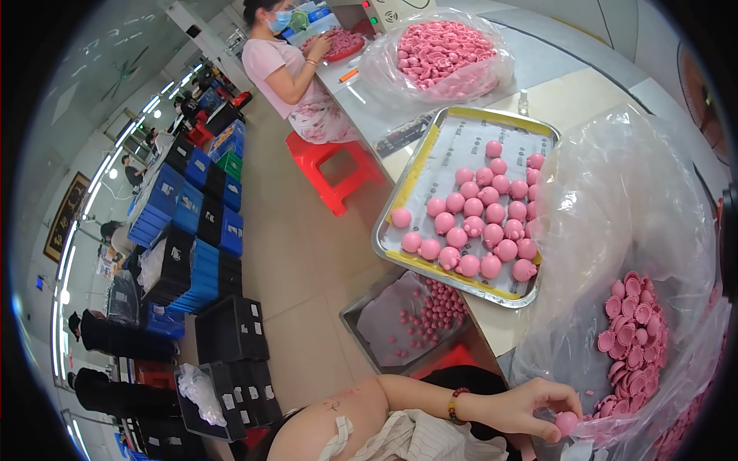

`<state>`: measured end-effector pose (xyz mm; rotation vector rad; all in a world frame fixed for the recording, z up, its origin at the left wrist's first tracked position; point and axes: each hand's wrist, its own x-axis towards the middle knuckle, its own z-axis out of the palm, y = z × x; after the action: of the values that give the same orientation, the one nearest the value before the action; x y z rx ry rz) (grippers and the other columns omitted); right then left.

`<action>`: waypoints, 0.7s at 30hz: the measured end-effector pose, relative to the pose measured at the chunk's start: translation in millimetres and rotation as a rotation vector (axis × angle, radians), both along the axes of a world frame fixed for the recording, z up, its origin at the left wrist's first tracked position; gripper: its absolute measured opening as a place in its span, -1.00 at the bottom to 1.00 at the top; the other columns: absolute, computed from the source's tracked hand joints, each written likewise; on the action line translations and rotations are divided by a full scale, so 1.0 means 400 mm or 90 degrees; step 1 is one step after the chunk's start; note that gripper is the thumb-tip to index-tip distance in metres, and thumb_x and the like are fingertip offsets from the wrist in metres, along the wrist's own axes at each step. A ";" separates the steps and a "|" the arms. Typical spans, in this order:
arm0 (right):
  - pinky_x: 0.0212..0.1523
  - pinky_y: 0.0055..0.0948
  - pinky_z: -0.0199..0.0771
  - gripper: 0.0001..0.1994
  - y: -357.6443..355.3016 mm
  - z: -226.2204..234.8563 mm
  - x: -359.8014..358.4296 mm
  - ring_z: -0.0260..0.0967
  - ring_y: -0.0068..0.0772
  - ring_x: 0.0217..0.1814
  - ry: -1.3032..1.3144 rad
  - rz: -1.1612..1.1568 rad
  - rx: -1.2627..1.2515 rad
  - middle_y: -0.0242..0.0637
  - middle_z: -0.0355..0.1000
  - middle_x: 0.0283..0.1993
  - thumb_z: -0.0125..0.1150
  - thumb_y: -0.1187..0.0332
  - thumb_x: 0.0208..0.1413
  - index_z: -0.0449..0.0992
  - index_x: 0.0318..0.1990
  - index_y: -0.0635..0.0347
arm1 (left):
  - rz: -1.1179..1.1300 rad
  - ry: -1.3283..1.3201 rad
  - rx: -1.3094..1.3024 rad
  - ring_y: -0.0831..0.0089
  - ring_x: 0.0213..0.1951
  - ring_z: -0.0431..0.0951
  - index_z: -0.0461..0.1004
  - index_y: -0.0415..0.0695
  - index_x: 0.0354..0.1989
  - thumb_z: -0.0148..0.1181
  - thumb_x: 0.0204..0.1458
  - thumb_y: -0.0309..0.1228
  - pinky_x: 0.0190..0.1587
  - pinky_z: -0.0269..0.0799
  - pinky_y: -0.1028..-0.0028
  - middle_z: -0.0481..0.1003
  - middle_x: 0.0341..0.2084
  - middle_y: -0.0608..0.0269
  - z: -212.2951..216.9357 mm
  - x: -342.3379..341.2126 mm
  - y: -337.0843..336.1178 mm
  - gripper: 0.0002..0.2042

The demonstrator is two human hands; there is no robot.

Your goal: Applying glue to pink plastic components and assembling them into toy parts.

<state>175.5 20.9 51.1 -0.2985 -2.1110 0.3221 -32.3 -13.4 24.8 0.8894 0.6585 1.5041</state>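
Note:
My left hand [529, 407] reaches out at the bottom of the view, a bead bracelet on its wrist. Its fingertips pinch a small pink ball [566, 422] at the mouth of a large clear plastic bag [615, 200]. Inside that bag lies a heap of pink cup-shaped pieces [632, 330]. Beyond the hand, a metal tray [400, 173] on the table carries several pink balls [484, 219] grouped on its right half. My right hand is out of sight.
A second clear bag of pink pieces [444, 52] sits at the far end of the table. Below the table edge a lower tray [361, 319] holds small dark red balls. A seated person in a pink top [280, 65] works beside a red stool [330, 165]. Blue and black crates [196, 230] line the aisle on the left.

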 end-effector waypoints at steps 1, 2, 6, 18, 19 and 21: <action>-0.44 -0.27 0.34 -0.90 -0.009 -0.003 0.013 0.31 -0.08 -0.48 -0.036 -0.103 -0.001 -0.05 0.36 -0.50 -0.04 0.58 -0.13 0.42 -0.44 0.34 | -0.001 0.027 0.018 0.55 -0.30 0.33 0.32 -0.26 -0.26 0.24 -0.21 -0.34 -0.20 0.25 0.53 0.34 -0.35 0.28 -0.004 0.003 0.006 -0.64; -0.43 -0.27 0.34 -0.89 -0.018 -0.005 0.024 0.31 -0.09 -0.48 -0.073 -0.205 -0.002 -0.06 0.36 -0.50 -0.05 0.58 -0.13 0.42 -0.45 0.33 | -0.011 0.024 0.020 0.55 -0.30 0.33 0.32 -0.26 -0.26 0.24 -0.21 -0.34 -0.20 0.25 0.53 0.34 -0.35 0.28 -0.004 0.003 0.007 -0.64; -0.38 -0.30 0.36 -0.87 -0.023 0.010 0.033 0.32 -0.10 -0.45 -0.236 -0.307 -0.080 -0.05 0.37 -0.47 -0.08 0.57 -0.11 0.44 -0.44 0.36 | -0.029 0.095 0.033 0.54 -0.32 0.32 0.29 -0.25 -0.25 0.20 -0.19 -0.38 -0.21 0.24 0.53 0.33 -0.36 0.26 0.003 0.003 0.002 -0.66; -0.21 -0.42 0.26 -0.74 -0.042 -0.053 0.094 0.28 -0.25 -0.21 -0.050 -0.454 -0.225 -0.13 0.30 -0.15 0.05 0.42 -0.04 0.37 -0.16 0.30 | 0.126 0.270 0.247 0.33 -0.35 0.40 0.39 -0.21 -0.32 0.14 -0.10 -0.31 -0.28 0.31 0.45 0.40 -0.37 0.15 0.089 -0.144 -0.054 -0.76; -0.21 -0.42 0.26 -0.74 -0.027 -0.043 0.129 0.28 -0.25 -0.21 -0.059 -0.453 -0.225 -0.13 0.30 -0.15 0.05 0.42 -0.04 0.37 -0.16 0.30 | 0.269 0.331 0.191 0.33 -0.34 0.41 0.40 -0.22 -0.31 0.13 -0.09 -0.33 -0.28 0.34 0.45 0.40 -0.37 0.13 0.078 -0.189 -0.063 -0.77; -0.09 -0.24 0.14 -0.67 -0.009 -0.018 0.280 0.20 -0.16 -0.11 0.569 -0.059 -0.163 -0.06 0.34 -0.25 -0.03 0.21 0.00 0.41 -0.31 0.39 | 0.543 0.669 0.117 0.30 -0.33 0.40 0.38 -0.20 -0.30 0.15 -0.19 -0.50 -0.29 0.30 0.45 0.42 -0.38 0.20 0.087 -0.253 -0.034 -0.78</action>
<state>287.5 17.1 44.0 -0.3215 -1.1752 0.5516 -133.7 -26.9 59.4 1.6891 1.8574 1.7650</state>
